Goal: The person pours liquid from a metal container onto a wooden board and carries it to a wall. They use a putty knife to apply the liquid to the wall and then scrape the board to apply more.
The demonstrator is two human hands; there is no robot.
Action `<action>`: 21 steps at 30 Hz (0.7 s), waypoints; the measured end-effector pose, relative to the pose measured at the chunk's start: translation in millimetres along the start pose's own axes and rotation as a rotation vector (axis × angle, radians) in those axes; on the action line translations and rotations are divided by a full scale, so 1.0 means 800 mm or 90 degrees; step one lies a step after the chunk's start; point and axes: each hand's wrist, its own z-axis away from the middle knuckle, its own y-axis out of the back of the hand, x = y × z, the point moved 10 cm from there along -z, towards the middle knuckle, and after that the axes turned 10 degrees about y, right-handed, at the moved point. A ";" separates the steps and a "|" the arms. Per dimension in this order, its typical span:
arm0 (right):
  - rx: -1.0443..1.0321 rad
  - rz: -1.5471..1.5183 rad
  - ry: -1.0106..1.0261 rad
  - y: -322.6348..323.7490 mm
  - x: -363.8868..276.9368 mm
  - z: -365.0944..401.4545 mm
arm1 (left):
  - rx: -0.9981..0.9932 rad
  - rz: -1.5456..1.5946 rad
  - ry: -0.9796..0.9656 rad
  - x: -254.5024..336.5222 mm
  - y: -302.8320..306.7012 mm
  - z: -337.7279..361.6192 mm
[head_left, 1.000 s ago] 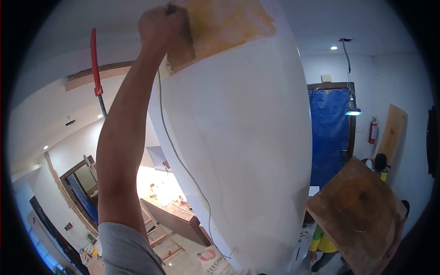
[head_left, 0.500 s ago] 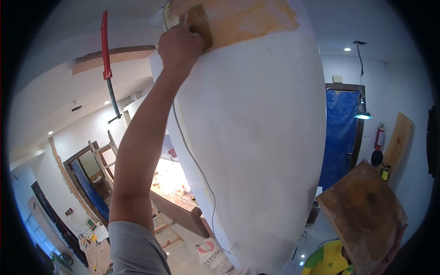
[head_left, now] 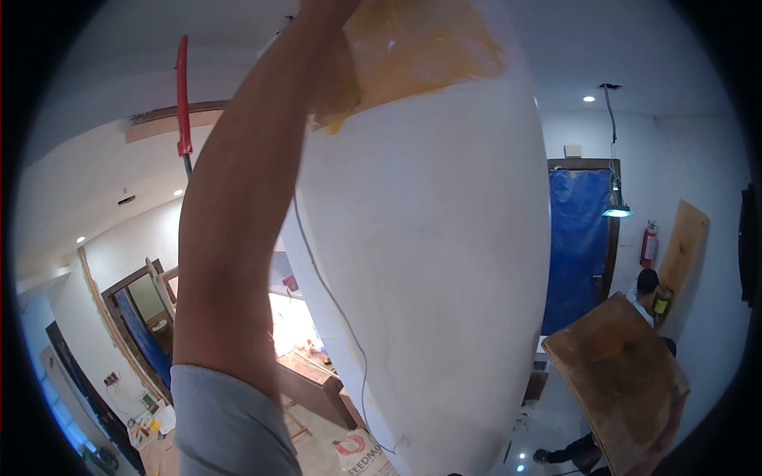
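My left forearm reaches up across the view, and my left hand (head_left: 340, 9) is mostly cut off at the top edge. Beside the wrist, a brown flat putty spreader (head_left: 340, 75) lies against the white curved panel (head_left: 421, 238). Yellow-orange putty (head_left: 432, 59) is smeared over the panel's upper part, with a small lump near the spreader's lower edge. At lower right I hold a square, brown-stained wooden board (head_left: 611, 373) tilted. My right hand (head_left: 675, 416) is at its right edge, dim and largely hidden behind it.
A grey cable (head_left: 337, 301) runs down the panel's left edge. A red-handled clamp (head_left: 183, 95) hangs at upper left. A person (head_left: 646, 287) is behind the board, near a leaning plank (head_left: 681, 238). A printed sack (head_left: 361, 454) lies on the floor; a work lamp (head_left: 617, 212) hangs at right.
My left arm has risen closer to the camera, taking the hand mostly out of view. The spreader appears lower against the panel. At right, a yellow-green shirt has left view and another person shows more.
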 end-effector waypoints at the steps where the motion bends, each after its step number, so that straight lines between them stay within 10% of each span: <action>1: 0.000 0.002 0.002 0.003 -0.001 0.004 | 0.027 -0.073 -0.142 0.013 0.003 0.034; 6: -0.038 0.042 0.029 -0.013 -0.002 0.015 | -0.168 -0.223 -0.280 -0.032 -0.004 0.182; 13: -0.150 0.041 0.107 -0.048 -0.010 0.003 | -0.140 -0.200 -0.376 0.010 0.027 0.155; 16: -0.229 -0.005 0.172 -0.079 -0.023 0.001 | -0.223 0.091 0.178 0.006 0.050 0.092; 21: 0.081 -0.109 -0.167 -0.012 0.050 0.021 | -0.236 -0.321 0.153 -0.095 0.066 0.120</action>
